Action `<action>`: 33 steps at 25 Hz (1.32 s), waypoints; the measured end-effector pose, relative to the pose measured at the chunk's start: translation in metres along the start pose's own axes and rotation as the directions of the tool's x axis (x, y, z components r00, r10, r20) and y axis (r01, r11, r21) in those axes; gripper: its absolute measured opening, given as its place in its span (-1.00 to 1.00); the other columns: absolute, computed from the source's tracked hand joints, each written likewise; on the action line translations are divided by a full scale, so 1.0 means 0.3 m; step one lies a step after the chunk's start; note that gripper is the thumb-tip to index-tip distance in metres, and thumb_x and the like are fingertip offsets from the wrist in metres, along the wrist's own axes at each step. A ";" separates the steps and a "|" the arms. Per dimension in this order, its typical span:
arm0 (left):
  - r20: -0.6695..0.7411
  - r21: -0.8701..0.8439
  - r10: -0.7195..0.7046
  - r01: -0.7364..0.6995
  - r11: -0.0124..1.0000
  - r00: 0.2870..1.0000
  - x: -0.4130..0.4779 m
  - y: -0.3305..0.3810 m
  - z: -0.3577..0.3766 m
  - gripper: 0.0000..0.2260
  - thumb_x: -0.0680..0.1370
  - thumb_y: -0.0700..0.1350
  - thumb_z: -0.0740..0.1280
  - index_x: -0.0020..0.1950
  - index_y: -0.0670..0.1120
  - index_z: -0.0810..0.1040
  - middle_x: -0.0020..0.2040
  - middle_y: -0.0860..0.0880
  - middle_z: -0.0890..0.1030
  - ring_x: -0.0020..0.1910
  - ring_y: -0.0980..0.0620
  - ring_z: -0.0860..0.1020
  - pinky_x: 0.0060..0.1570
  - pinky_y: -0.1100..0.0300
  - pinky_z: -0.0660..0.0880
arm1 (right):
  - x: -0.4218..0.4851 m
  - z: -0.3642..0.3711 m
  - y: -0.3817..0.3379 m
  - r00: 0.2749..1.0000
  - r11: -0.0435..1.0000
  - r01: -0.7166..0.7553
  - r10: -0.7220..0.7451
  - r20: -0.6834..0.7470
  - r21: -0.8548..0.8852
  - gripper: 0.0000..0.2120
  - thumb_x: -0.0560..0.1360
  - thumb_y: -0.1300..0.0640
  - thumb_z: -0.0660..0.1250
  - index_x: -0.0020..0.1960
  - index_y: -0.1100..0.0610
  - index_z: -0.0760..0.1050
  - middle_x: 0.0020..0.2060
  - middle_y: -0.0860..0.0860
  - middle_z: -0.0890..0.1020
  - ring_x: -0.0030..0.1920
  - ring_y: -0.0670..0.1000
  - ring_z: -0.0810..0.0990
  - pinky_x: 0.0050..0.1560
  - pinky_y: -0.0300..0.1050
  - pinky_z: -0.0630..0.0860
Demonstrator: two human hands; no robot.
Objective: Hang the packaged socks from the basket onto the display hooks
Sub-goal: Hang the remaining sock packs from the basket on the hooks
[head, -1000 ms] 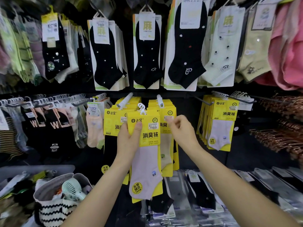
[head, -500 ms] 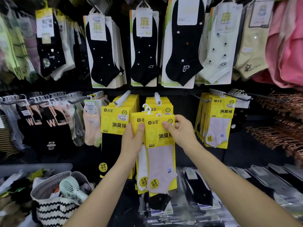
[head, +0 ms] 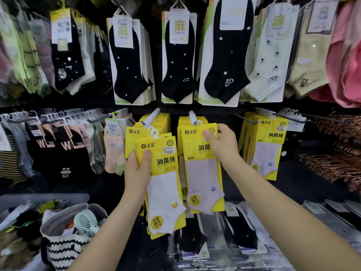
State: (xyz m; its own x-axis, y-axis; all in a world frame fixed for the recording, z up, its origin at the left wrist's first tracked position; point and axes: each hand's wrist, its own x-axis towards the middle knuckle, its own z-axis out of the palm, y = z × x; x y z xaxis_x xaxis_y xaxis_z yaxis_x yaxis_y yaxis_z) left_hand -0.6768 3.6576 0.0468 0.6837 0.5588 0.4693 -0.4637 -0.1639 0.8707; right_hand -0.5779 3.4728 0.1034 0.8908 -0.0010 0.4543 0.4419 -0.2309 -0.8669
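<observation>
My left hand (head: pixel 137 169) grips a white sock pack (head: pixel 166 192) by its yellow card, just in front of the rack, while my right hand (head: pixel 222 145) pinches the pink sock pack (head: pixel 203 173) — its hanger up at the white hook (head: pixel 192 114).

A black display wall (head: pixel 175 108) is running behind everything, showing dark between the rows. Pink garments (head: pixel 347 61) are hanging at the far right, copper-coloured hangers (head: pixel 332 165) are jutting out in a thick cluster below them, and clear-wrapped packs (head: pixel 332 214) are lying flat along the bottom right.
</observation>
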 end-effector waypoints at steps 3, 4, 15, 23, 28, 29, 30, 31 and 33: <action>0.022 -0.010 0.023 -0.023 1.000 0.999 -0.002 -0.005 -0.002 -0.82 0.60 -0.05 0.19 0.16 -0.04 0.48 0.10 -0.04 0.62 0.08 -0.05 0.60 0.04 -0.03 0.55 | -0.003 0.029 0.000 1.000 0.999 0.018 -0.018 0.016 -0.037 -0.92 0.51 0.05 0.32 -0.04 0.01 0.45 -0.07 0.04 0.62 -0.03 0.04 0.60 -0.04 0.03 0.58; 0.026 -0.017 0.029 -0.029 0.999 0.999 -0.001 -0.005 0.000 -0.83 0.60 -0.05 0.19 0.15 -0.03 0.49 0.09 -0.04 0.62 0.07 -0.03 0.60 0.02 -0.01 0.56 | -0.005 0.034 0.000 0.999 0.998 0.031 -0.030 0.026 -0.055 -0.92 0.51 0.04 0.32 -0.04 0.01 0.45 -0.08 0.02 0.62 -0.04 0.02 0.59 -0.07 -0.03 0.57; 0.038 -0.038 0.025 -0.024 0.999 0.999 -0.012 0.032 0.066 -0.94 0.58 -0.03 0.25 -0.05 0.09 0.51 -0.02 0.03 0.63 0.03 -0.06 0.61 0.04 -0.10 0.55 | -0.058 -0.013 0.049 0.994 0.975 0.075 -0.090 -0.066 -0.208 -0.70 0.43 -0.11 0.38 -0.04 0.03 0.35 -0.25 -0.08 0.46 -0.26 -0.12 0.46 -0.33 -0.23 0.38; 0.098 -0.027 0.027 -0.024 0.999 0.995 -0.062 0.034 0.156 -0.96 0.56 -0.04 0.29 -0.04 0.10 0.51 -0.07 0.16 0.62 -0.07 0.24 0.60 -0.10 0.30 0.54 | -0.139 -0.003 0.025 0.982 0.993 0.114 -0.117 0.150 0.030 -0.91 0.44 0.00 0.40 -0.17 0.01 0.58 -0.27 -0.04 0.68 -0.20 -0.06 0.65 -0.14 -0.11 0.57; 0.060 0.011 -0.019 0.018 1.000 0.998 -0.049 0.004 0.113 -0.89 0.62 -0.06 0.19 -0.05 0.08 0.48 -0.06 0.13 0.59 -0.06 0.19 0.54 -0.05 0.26 0.48 | -0.093 -0.054 0.032 0.997 0.962 -0.072 0.060 0.052 0.264 -0.94 0.49 0.13 0.37 -0.16 0.05 0.54 -0.39 -0.13 0.67 -0.34 -0.20 0.63 -0.41 -0.32 0.51; 0.043 0.003 -0.022 0.022 1.000 0.999 -0.044 0.001 0.099 -0.89 0.62 -0.06 0.18 -0.06 0.08 0.48 -0.06 0.12 0.60 -0.05 0.16 0.55 0.00 0.18 0.50 | -0.080 -0.057 0.026 0.997 0.959 -0.082 0.076 0.032 0.271 -0.93 0.49 0.13 0.37 -0.17 0.02 0.53 -0.39 -0.13 0.66 -0.37 -0.22 0.63 -0.43 -0.33 0.50; 0.030 -0.013 -0.024 0.025 1.000 0.999 -0.040 0.001 0.086 -0.88 0.62 -0.06 0.19 -0.07 0.08 0.48 -0.04 0.11 0.60 -0.03 0.14 0.56 0.05 0.12 0.50 | -0.068 -0.058 0.019 0.996 0.960 -0.084 0.082 0.019 0.267 -0.93 0.49 0.12 0.37 -0.17 0.00 0.53 -0.37 -0.12 0.67 -0.36 -0.21 0.63 -0.41 -0.31 0.50; 0.021 -0.033 -0.024 0.025 0.999 0.999 -0.037 0.002 0.074 -0.88 0.62 -0.07 0.19 -0.06 0.09 0.49 -0.02 0.11 0.61 0.02 0.10 0.57 0.08 0.08 0.51 | -0.056 -0.054 0.013 0.997 0.964 -0.079 0.079 0.013 0.252 -0.93 0.48 0.11 0.37 -0.18 -0.01 0.53 -0.33 -0.10 0.67 -0.33 -0.19 0.64 -0.36 -0.26 0.53; 0.009 -0.060 -0.022 0.022 0.998 1.000 -0.031 0.002 0.048 -0.88 0.62 -0.08 0.18 0.00 0.08 0.50 0.04 0.07 0.62 0.09 0.05 0.58 0.11 0.03 0.51 | -0.042 -0.036 0.004 0.998 0.978 -0.060 0.056 0.021 0.201 -0.92 0.48 0.09 0.38 -0.18 -0.02 0.53 -0.26 -0.05 0.68 -0.23 -0.09 0.67 -0.24 -0.11 0.59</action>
State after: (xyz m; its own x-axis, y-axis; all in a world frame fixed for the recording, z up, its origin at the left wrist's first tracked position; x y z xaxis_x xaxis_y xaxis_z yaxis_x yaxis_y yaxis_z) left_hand -0.6754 3.6407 0.0452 0.6987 0.5549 0.4515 -0.4811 -0.1026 0.8706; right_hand -0.5896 3.4619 0.0989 0.9164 0.0061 0.4003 0.4003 -0.0305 -0.9159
